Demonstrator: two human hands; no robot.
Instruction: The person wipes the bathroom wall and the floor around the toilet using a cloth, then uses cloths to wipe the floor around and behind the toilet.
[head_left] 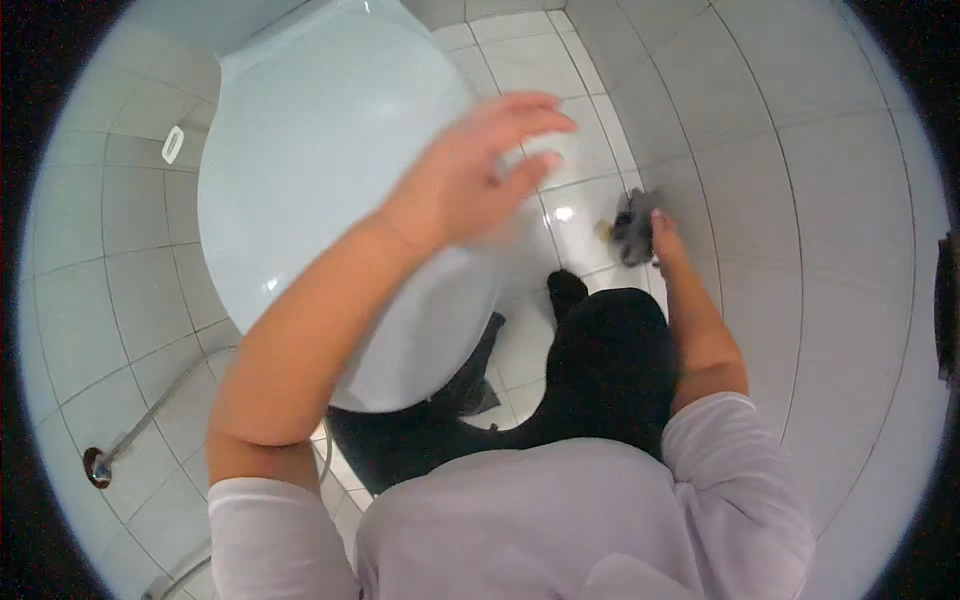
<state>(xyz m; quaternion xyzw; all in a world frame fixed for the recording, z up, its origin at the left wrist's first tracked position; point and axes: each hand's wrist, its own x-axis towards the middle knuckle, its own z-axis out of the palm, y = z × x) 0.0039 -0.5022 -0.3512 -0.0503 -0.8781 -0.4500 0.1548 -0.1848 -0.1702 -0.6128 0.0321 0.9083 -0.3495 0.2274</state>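
Observation:
Above the right side of the closed white toilet lid [310, 150] is my left hand [480, 165], its fingers apart and slightly curled, with nothing in it. It is a little blurred. My right hand [667, 238] is low at the right, close to the tiled wall, with its fingers round a dark grey cloth [635, 228]. A small yellowish patch shows at the cloth's left edge, too blurred to make out.
White floor tiles [555, 65] run between the toilet and the grey tiled wall [750, 200] on the right. A hose [165, 395] joins a wall fitting [98, 467] at the left. A white holder [173, 145] is on the left wall.

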